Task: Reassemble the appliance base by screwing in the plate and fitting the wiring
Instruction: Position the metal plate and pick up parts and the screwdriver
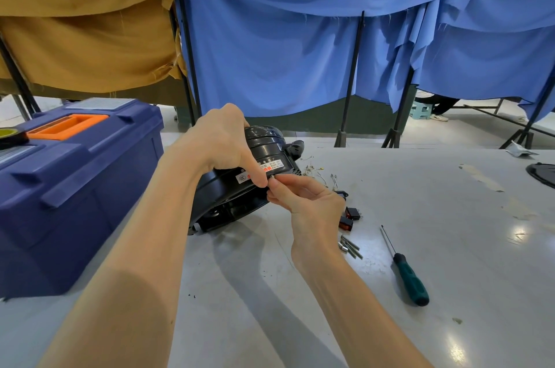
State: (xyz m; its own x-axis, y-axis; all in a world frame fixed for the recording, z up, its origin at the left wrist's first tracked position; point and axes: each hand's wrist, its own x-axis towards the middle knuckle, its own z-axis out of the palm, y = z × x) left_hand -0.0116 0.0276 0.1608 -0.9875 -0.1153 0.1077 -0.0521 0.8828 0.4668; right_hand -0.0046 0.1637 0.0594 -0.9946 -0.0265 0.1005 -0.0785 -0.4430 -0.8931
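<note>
Blue curtains [270, 52] are hanging across the far side of the bay, and the grey table [300, 307] is carrying everything I am working with. I am watching the black appliance base [228, 190] standing tilted on its edge near the middle of the table, just right of the blue toolbox [75, 187].

The left hand [216, 139] is curling over the top of the base and steadying it, its forefinger reaching down by the white label. The right hand [309, 202] is pinching a small silvery part [273, 177], most likely a screw, between fingertip and thumb, and is pressing it against the side of the base. I cannot tell whether it is sitting in a hole.

I am judging the base to be stiff moulded plastic, fairly light, smooth and apt to roll on its round rim, so I am favouring a hold over the top ridges, as the left hand has it. The screw is looking tiny and easy to drop.

Loose wiring [318, 174] is lying just beyond the right hand; it looks thin and limp, so I would be taking it by the terminals. Two red switches [350, 217], spare screws [350, 246] and the green-handled screwdriver [410, 277] are waiting to the right, untouched.
</note>
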